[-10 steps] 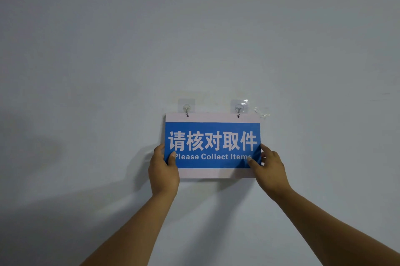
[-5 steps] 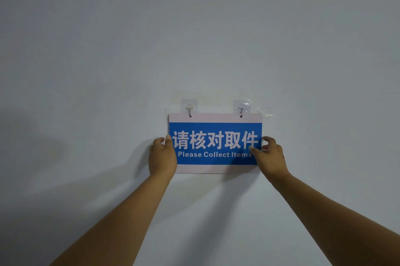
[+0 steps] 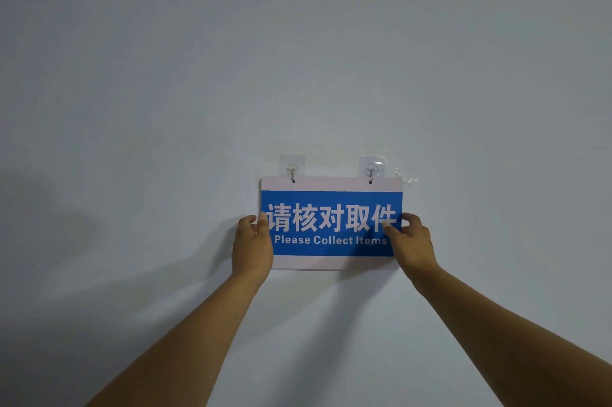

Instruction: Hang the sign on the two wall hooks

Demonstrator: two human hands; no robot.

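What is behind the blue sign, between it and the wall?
Only the wall shows around the sign. The two hooks pass through its top holes. Fingers of both hands reach behind the edges; anything further behind is covered.

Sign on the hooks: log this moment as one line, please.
sign level on wall | both top holes at left hook, right hook | left hand grips left edge | right hand pinches right edge | not released

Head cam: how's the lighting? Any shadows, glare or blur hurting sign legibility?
Head view: dim, even light with darker corners; soft arm shadows fall on the wall to the lower left of the sign. No glare on the sign; its text is sharp. Left hand and right hand cover its side edges. The clear hooks show faint glints.
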